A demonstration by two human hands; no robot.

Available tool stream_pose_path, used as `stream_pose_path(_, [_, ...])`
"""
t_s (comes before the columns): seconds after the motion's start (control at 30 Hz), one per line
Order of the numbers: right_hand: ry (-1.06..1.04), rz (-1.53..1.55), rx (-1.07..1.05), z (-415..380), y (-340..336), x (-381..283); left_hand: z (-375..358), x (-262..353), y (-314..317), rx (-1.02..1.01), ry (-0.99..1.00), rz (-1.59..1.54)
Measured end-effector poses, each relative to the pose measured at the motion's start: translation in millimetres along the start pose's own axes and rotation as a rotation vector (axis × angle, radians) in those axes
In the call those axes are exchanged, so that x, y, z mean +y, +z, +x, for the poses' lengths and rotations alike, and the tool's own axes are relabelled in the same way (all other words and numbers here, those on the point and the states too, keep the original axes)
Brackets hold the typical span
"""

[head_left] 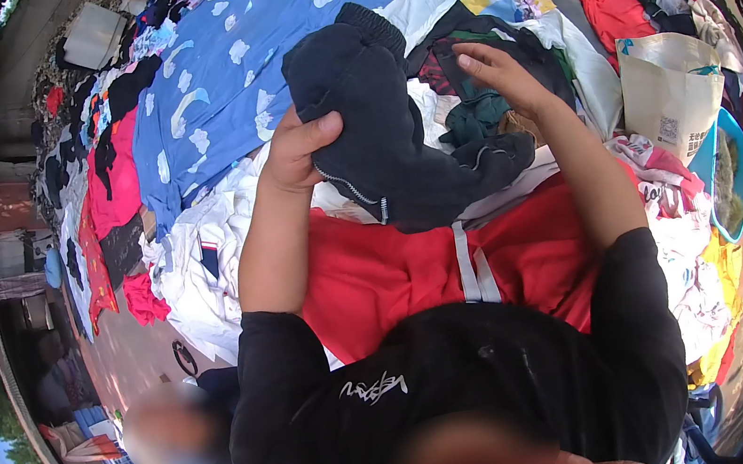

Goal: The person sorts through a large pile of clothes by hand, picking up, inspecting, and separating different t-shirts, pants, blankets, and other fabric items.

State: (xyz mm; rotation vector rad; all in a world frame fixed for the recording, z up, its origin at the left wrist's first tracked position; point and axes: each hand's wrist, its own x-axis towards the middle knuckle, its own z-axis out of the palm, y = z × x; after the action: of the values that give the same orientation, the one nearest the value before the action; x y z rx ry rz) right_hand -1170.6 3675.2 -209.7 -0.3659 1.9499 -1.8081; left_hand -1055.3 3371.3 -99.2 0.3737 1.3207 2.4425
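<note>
A dark, nearly black garment (376,127) with a ribbed band at its top and a zip along its lower edge hangs bunched over my lap. My left hand (299,152) grips its left side, thumb on top of the cloth. To the right of the garment, my right hand (507,80) is raised with its fingers apart, holding nothing. Below the garment, red cloth (377,269) with a pale strap covers my lap. Dark green cloth (474,118) lies between the garment and my right hand.
A blue sheet with clouds (218,83) spreads over the pile ahead. White clothes (203,246) lie at the left. On the right stand a paper bag (670,95) and a blue basin (738,180). A blurred person (172,431) is at the lower left.
</note>
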Motion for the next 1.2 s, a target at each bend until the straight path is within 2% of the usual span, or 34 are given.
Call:
stream_pose_path(0.07, [-0.056,0.091,-0.158,0.9,6.2,6.6,-8.9,23.7,14.4,-0.127,0.232,-0.058])
stream_pose_path(0.1, [-0.095,0.141,-0.250,4.0,10.0,11.8,-10.6,39.4,20.1,-0.177,0.289,-0.103])
stream_pose_path(0.2, [-0.051,0.257,-0.423,-3.0,35.2,14.4,-8.1,72.0,13.6,-0.205,0.304,-0.218])
stream_pose_path(0.3, [-0.034,0.431,-0.575,-9.9,68.2,21.9,1.6,64.7,-8.0,-0.129,0.233,-0.251])
stream_pose_path(0.33, [-0.045,0.633,-0.566,-10.0,80.0,26.1,5.9,57.5,-13.1,-0.087,0.205,-0.223])
stream_pose_path(0.43, [-0.033,0.695,-0.338,-13.6,75.0,12.7,18.1,44.7,-24.7,0.097,0.122,0.043])
stream_pose_path(0.47, [0.042,0.753,-0.210,-12.5,61.5,2.2,21.1,46.7,-31.8,0.170,0.095,0.141])
stream_pose_path(0.57, [-0.206,0.611,0.180,-7.0,13.3,-22.6,23.3,56.8,-53.0,0.465,0.004,0.531])
stream_pose_path(0.63, [-0.271,0.391,0.312,-12.7,-19.6,-36.9,18.2,58.0,-70.9,0.586,0.000,0.799])
stream_pose_path(0.7, [-0.526,0.267,0.358,-17.2,-30.8,-46.1,13.1,58.1,-75.0,0.525,0.077,0.884])
stream_pose_path(0.8, [-0.564,0.193,0.426,-34.1,-33.2,-64.5,12.0,58.1,-68.4,0.471,0.209,0.955])
stream_pose_path(0.9, [-0.598,0.236,0.363,-42.2,-34.9,-68.7,13.6,59.4,-49.6,0.452,0.308,0.921])
stream_pose_path(1.0, [-0.604,0.210,0.377,-55.3,-31.2,-78.1,10.2,61.7,-44.8,0.466,0.322,0.898])
stream_pose_path(1.1, [-0.562,0.356,0.312,-64.7,-27.4,-85.7,3.4,64.0,-33.0,0.437,0.332,0.937])
stream_pose_path(1.2, [-0.349,0.414,0.109,-69.0,-21.2,-75.5,4.1,55.4,-6.0,0.307,0.101,0.947])
